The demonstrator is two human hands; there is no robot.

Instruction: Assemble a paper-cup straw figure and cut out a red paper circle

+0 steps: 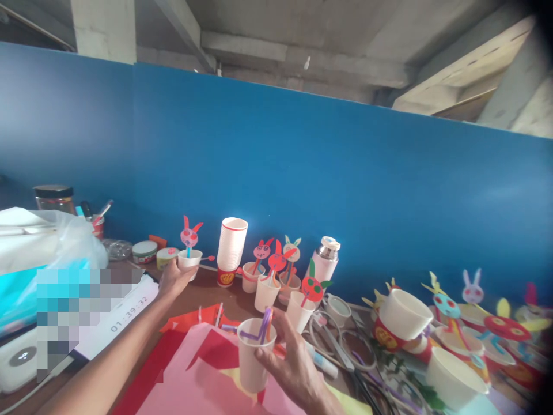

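Paper cup (249,369) with the bent purple straws (266,321) sticking up out of it: it's on the wearer's side of the tall cup stack (232,248), a bit to its right. The pink paper (194,372) is in front of the stack too, but I can't tell if the cup is actually resting on it.

Right hand (290,351) is partly curled around the cup's right side, thumb on the near wall and fingers round behind the rim, so it's got hold of it. Can't tell how hard it's squeezing, tbh. Left hand (175,279) is just left of the stack, fingers closed round a rabbit cup (189,260) with a pink bunny face (191,237). Most of that grip is hidden.

As for handling, I'd bet it's super light and thin-walled, so it'd dent before it slid if you pinched hard. Sides might be slightly slick. The rim's probably the stiffest bit, so I'd go just under it or cup the lower body with spread fingers. Wouldn't grab the straws: they look bendy and could tip the whole thing.
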